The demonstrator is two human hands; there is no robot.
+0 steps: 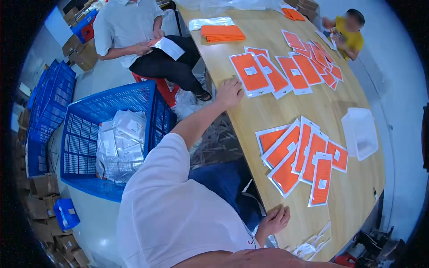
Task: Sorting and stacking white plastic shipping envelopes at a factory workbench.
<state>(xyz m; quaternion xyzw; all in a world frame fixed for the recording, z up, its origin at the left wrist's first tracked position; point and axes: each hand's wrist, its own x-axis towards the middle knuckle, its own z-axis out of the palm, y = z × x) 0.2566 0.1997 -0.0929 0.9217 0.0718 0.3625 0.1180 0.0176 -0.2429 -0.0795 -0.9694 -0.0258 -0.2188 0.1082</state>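
Orange packets (320, 181) in clear sleeves, many with white labels, lie on a long wooden table (286, 111) in three overlapping groups: about seven in the near group, about five in a middle group (250, 73) farther up, and a far group (317, 58) too tangled to count exactly. Beyond them are one folded orange stack (222, 33), one smaller orange pile (293, 14) and one silvery-white bag (211, 23). One white plastic tub (359, 134) stands just right of the near group, and white strips (313, 241) lie at the table's near end. One large blue crate (114, 190) on the floor to the left contains a heap of silvery packets (123, 143); stacked blue crates (49, 111) stand past it. Two other people are at the table: a seated person in white (127, 27) holding a packet (169, 47), and a person in yellow (351, 38). The left hand (230, 93) rests on the table edge, fingers slightly spread, just beside the middle group; whether it touches a packet is unclear. The right hand (274, 219) rests at the near edge, empty, fingers loosely curled, below the near group.
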